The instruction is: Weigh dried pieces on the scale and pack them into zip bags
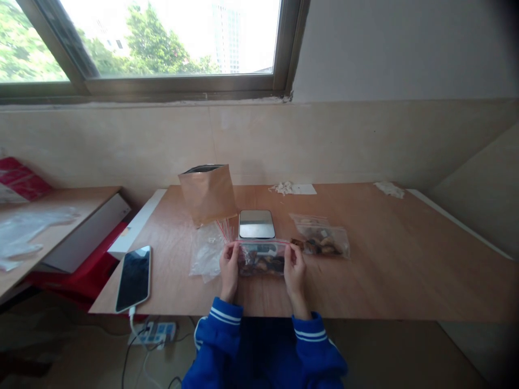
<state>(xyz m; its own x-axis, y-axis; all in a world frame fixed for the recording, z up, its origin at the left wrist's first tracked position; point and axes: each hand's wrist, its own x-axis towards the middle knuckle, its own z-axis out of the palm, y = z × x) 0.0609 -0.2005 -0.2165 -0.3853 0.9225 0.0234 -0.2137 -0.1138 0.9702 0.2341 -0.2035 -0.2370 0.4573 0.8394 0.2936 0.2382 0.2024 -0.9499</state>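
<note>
A small clear zip bag (261,260) with dark brownish pieces inside is held upright over the wooden table (389,270). My left hand (229,268) grips its left end and my right hand (295,273) grips its right end, both near the red zip strip. Just behind the bag sits a small scale (256,223) with a shiny metal top. A second filled clear bag (322,240) lies flat to the right of my right hand. Several empty clear bags (208,249) lie to the left of my left hand.
An open brown paper pouch (208,193) stands behind the empty bags. A phone (134,278) on a cable lies at the table's front left corner. White scraps (292,188) lie near the wall. A lower table with plastic wrap (24,232) stands at left.
</note>
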